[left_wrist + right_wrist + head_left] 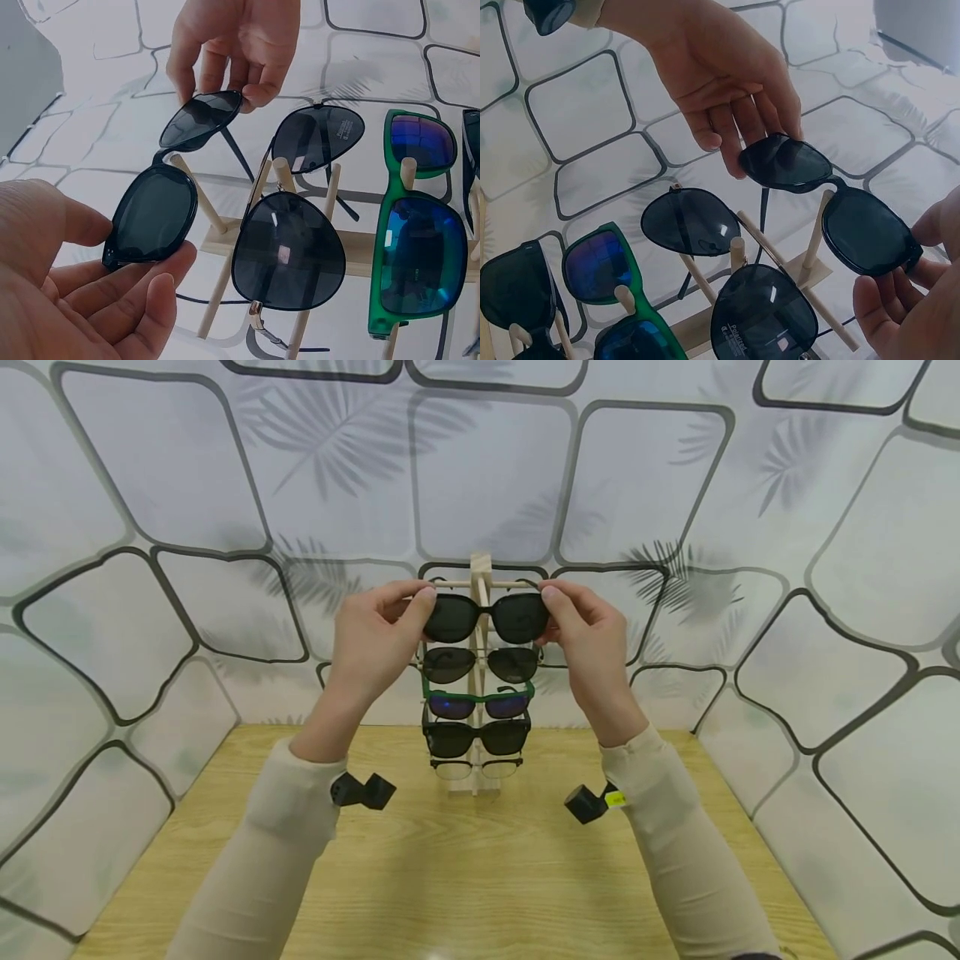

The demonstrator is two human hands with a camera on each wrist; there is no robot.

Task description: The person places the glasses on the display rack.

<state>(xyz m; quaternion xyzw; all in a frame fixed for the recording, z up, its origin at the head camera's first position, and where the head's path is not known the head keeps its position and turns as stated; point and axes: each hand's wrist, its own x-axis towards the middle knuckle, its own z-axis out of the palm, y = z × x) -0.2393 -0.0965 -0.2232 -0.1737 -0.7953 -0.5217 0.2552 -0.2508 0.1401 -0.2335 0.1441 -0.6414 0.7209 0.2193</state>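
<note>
Black-framed sunglasses (452,619) with dark lenses are at the top of a wooden display stand (481,563). My left hand (378,639) pinches their left end between thumb and fingers. At the opposite end, my right hand (594,647) pinches the frame the same way. In the left wrist view the bridge of these sunglasses (154,214) is right by the tip of a wooden peg (196,193). Thin-rimmed aviator sunglasses (513,665) hang just below, followed by green-framed sunglasses (477,697) with bluish lenses.
Lower on the stand are thick black sunglasses (450,739) and clear-lensed glasses (453,770). The stand's base rests on a wood-grain table (480,868). Patterned walls (487,477) rise behind and on both sides. Small black cameras (367,791) are strapped at the wrists.
</note>
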